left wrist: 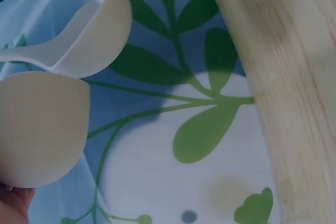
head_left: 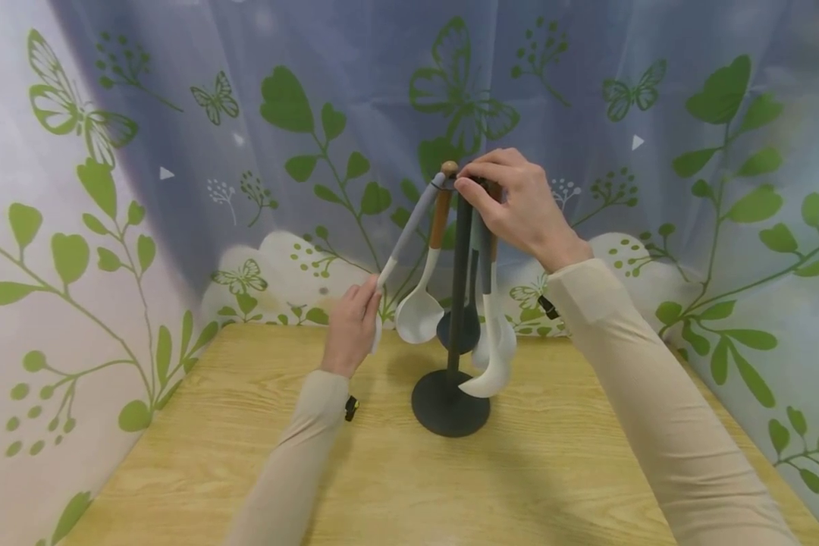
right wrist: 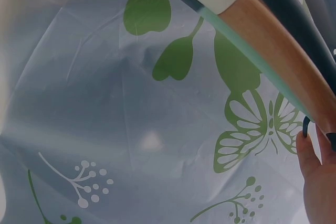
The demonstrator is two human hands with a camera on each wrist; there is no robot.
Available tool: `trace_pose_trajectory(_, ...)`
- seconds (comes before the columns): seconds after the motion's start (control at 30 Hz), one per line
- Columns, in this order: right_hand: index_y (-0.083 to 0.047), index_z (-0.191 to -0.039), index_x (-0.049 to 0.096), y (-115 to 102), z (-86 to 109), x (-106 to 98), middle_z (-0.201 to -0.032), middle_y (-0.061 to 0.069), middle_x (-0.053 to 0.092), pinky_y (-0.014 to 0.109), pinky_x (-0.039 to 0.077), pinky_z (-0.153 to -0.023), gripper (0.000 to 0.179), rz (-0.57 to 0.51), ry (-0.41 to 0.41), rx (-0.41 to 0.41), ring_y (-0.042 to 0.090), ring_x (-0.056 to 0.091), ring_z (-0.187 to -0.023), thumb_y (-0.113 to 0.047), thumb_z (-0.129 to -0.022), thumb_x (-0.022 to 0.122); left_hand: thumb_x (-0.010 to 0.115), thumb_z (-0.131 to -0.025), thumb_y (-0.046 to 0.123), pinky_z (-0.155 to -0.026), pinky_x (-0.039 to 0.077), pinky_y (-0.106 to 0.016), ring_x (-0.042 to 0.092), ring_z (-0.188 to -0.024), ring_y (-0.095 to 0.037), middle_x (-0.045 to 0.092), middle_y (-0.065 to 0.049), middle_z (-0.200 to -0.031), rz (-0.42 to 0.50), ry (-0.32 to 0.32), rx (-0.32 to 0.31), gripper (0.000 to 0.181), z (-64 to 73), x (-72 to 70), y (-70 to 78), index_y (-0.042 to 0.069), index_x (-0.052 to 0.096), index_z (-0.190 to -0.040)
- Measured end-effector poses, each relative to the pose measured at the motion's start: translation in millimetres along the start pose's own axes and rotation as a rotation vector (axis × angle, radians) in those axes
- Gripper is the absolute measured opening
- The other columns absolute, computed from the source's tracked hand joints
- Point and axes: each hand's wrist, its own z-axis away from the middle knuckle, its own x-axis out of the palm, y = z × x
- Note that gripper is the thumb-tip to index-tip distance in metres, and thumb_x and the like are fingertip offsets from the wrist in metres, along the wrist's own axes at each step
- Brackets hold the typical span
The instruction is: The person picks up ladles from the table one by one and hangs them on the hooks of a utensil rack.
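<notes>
A dark utensil stand (head_left: 456, 303) with a round base and a wooden knob stands on the table. My left hand (head_left: 351, 326) holds a white utensil with a grey handle (head_left: 412, 224) low down, its upper end tilted against the stand's top. In the left wrist view the utensil's broad, rounded pale head (left wrist: 42, 129) shows by my fingers; my hand mostly hides it in the head view. My right hand (head_left: 519, 197) grips the stand's top rim with thumb and fingers. In the right wrist view its fingertips (right wrist: 307, 150) are right at a dark hook.
Around the stand hang a white ladle with a wooden handle (head_left: 419, 315), a dark ladle (head_left: 459, 330), a white ladle with a grey handle (head_left: 489, 375) and other utensils. A wooden table (head_left: 246, 455) lies below. A leaf-patterned curtain (head_left: 382, 91) closes off the back.
</notes>
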Motion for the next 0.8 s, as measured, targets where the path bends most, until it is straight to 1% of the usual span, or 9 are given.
trace_pose_trajectory(0.07, -0.006, -0.114, 0.072, -0.1, 0.2, 0.8, -0.116, 0.01, 0.065, 0.037, 0.046, -0.075, 0.032, 0.0, -0.003, 0.002, 0.022, 0.053, -0.089, -0.031, -0.1, 0.058, 0.052, -0.102, 0.014, -0.052, 0.04, -0.031, 0.045, -0.06, -0.019, 0.055, -0.01, -0.077, -0.03, 0.014, 0.011, 0.022, 0.8, 3.9, -0.3, 0.007, 0.06, -0.122)
trace_pose_trajectory(0.17, -0.006, -0.114, 0.072, -0.2, 0.1, 1.2, -0.116, 0.009, 0.065, 0.037, 0.046, -0.075, 0.032, 0.001, -0.003, 0.002, 0.021, 0.052, -0.089, -0.031, -0.1, 0.058, 0.053, -0.102, 0.014, -0.051, 0.043, -0.032, 0.047, -0.059, -0.02, 0.057, -0.011, -0.078, -0.052, 0.047, 0.026, 0.022, 1.3, 8.1, 0.4, 0.007, 0.06, -0.122)
trace_pose_trajectory(0.37, -0.006, -0.113, 0.073, -0.6, -0.7, 0.1, -0.116, 0.01, 0.066, 0.037, 0.045, -0.076, 0.031, 0.007, 0.009, -0.007, 0.022, 0.052, -0.092, -0.03, -0.1, 0.059, 0.055, -0.101, 0.012, -0.053, 0.046, -0.036, 0.05, -0.059, -0.021, 0.058, -0.011, -0.081, -0.083, 0.07, 0.052, 0.024, 0.0, 14.1, -0.1, 0.007, 0.058, -0.124)
trace_pose_trajectory(0.6, -0.006, -0.113, 0.073, -0.8, -0.7, 0.7, -0.115, 0.01, 0.066, 0.036, 0.044, -0.075, 0.031, 0.008, 0.011, -0.012, 0.023, 0.052, -0.091, -0.03, -0.1, 0.059, 0.056, -0.1, 0.011, -0.055, 0.048, -0.036, 0.054, -0.061, -0.023, 0.06, -0.013, -0.082, -0.129, 0.115, 0.1, 0.026, -0.7, 21.1, -3.1, 0.003, 0.059, -0.125)
trace_pose_trajectory(0.8, -0.005, -0.113, 0.073, 0.1, 0.3, 0.8, -0.116, 0.011, 0.066, 0.04, 0.045, -0.077, 0.032, 0.005, 0.015, -0.009, 0.024, 0.053, -0.093, -0.03, -0.1, 0.059, 0.055, -0.1, 0.01, -0.057, 0.05, -0.037, 0.057, -0.064, -0.025, 0.059, -0.013, -0.082, -0.175, 0.116, 0.132, 0.024, -2.4, 27.1, -4.3, 0.002, 0.056, -0.123)
